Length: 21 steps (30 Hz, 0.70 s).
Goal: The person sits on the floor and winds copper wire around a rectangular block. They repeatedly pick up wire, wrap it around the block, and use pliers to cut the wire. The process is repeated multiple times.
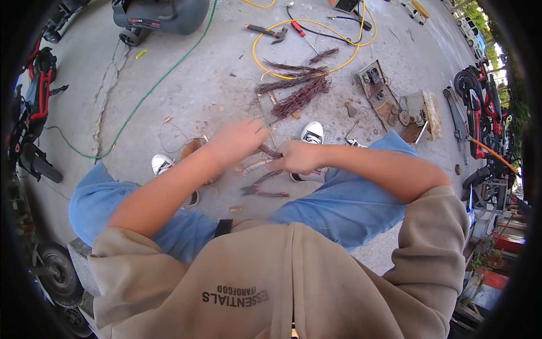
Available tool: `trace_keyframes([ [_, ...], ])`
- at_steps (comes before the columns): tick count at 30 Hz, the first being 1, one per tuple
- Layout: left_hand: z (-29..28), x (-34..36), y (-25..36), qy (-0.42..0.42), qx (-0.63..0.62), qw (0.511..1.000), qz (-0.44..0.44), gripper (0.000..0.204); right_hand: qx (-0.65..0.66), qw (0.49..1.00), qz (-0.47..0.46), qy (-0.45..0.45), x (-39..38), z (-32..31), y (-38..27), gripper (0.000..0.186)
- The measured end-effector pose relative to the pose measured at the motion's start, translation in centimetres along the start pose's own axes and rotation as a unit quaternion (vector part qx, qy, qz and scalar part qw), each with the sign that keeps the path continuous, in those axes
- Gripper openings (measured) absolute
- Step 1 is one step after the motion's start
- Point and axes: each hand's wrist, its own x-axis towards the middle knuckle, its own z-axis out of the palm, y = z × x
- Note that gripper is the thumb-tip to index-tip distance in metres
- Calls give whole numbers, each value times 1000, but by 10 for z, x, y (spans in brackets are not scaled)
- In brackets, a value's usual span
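Between my shoes, a short bundle of dark reddish wire (271,152) is gripped in my right hand (300,157), its fingers closed around the near end. My left hand (240,142) is at the bundle's other side, fingers curled and blurred by motion; what they hold is hidden. A thin straight wire (271,134) runs up beside its fingertips. Just below my hands, pliers with dark red handles (261,186) lie on the concrete. Farther ahead sits a pile of similar wire bundles (302,97). A pale, ridged piece (254,166) lies under my hands.
A hammer (268,32), a red-handled screwdriver (302,34) and a yellow hose (257,53) lie ahead. Opened metal housings (379,93) stand at right. A green hose (148,97) crosses the left floor near an air compressor (161,16). Motorbikes (39,113) line the sides.
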Motion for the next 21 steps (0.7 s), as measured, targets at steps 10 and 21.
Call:
trace_keyframes([
  [10, -13, -79, -61, 98, -228, 855, -456, 29, -471, 688, -81, 546, -20, -173, 85, 56],
  [21, 27, -167, -7, -253, -341, 769, -477, 27, -320, 933, -135, 93, 118, -16, 74, 38],
])
